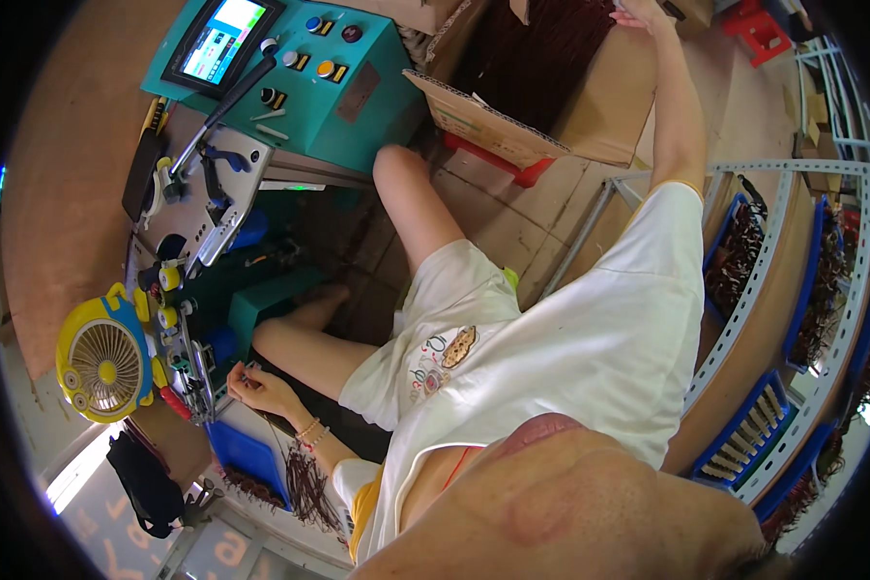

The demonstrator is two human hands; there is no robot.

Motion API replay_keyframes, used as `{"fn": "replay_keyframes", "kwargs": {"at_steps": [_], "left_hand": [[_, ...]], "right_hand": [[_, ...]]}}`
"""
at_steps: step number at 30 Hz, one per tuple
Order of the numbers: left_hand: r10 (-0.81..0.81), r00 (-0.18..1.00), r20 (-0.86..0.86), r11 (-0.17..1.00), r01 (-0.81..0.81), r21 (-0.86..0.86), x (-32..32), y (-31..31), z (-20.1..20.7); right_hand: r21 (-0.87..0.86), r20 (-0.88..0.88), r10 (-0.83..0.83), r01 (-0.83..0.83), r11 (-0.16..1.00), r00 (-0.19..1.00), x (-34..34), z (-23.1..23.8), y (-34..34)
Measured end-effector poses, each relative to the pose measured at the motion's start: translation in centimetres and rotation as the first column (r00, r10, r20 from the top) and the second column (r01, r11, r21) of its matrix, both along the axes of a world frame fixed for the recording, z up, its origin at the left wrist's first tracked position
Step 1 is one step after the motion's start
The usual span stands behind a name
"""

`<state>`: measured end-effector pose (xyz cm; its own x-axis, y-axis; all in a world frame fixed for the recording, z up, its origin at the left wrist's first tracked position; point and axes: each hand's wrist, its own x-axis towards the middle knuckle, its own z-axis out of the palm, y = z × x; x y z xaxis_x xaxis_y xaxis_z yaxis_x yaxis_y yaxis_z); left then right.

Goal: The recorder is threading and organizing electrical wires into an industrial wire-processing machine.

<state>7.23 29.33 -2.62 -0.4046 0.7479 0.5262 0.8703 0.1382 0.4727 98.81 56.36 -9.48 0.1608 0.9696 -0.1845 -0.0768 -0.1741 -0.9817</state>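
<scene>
My left hand, with a beaded bracelet at the wrist, is beside the metal parts of the machine's lower front. Its fingers are curled together around something small and dark that I cannot make out. My right arm stretches far out over an open cardboard box filled with dark reddish-brown wires. At the picture's upper edge, my right hand is over the box's far side, fingers stretched out and partly cut off. Whether its fingertips touch the wires or a pale bit there is unclear.
A teal control box with a lit screen and knobs stands ahead. A yellow-blue fan is at the left. Below it, a blue tray holds wires. Metal racks with blue bins line the right. A red stool stands far right.
</scene>
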Motion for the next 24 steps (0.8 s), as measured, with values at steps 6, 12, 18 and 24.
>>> {"fn": "replay_keyframes", "kwargs": {"at_steps": [6, 12, 18, 24], "left_hand": [[-0.048, 0.996, 0.071, 0.998, 0.046, 0.031, -0.9, -0.1, -0.4], [-0.025, 0.999, -0.022, 1.000, 0.025, 0.015, -1.3, -0.6, -0.6], [0.008, 1.000, 0.003, 0.999, -0.008, 0.040, -2.6, -1.1, 0.1], [-0.165, 0.985, 0.044, 0.980, 0.159, 0.118, -0.6, 2.5, 0.2]], "right_hand": [[-0.119, 0.630, -0.158, 0.295, 0.948, 0.761, -4.2, 5.7, -1.5], [0.173, 0.935, -0.171, 0.020, 0.985, 0.309, -3.8, 12.4, -3.4], [0.214, 0.975, -0.203, -0.130, 0.968, 0.090, -6.6, 23.8, -6.0], [0.354, 0.914, -0.401, -0.363, 0.862, -0.060, -19.3, 36.9, -12.7]]}}
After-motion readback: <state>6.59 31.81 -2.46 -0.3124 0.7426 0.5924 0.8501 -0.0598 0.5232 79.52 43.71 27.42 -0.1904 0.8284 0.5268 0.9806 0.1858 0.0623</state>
